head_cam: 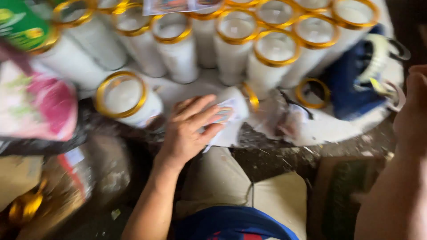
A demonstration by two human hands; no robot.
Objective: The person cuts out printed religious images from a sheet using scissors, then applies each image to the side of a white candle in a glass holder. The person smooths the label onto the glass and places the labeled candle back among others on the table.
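White wax fills the tipped-over glass candle jar with the gold rim (pixel 233 109), lying on its side at the near edge of the white round tabletop (pixel 338 129), and the left hand (pixel 191 129) presses flat on it with fingers spread. The right hand (pixel 413 111) hangs at the frame's edge, its grip impossible to tell. Upright gold-rimmed white candle jars (pixel 271 58) crowd just behind, so a slip could likely roll the jar off the edge or knock its neighbours.

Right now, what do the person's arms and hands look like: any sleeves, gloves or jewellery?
Both forearms are bare, with no sleeves in view. The left hand wears no glove, ring or watch. The right hand is blurred at the frame edge; no glove shows there.
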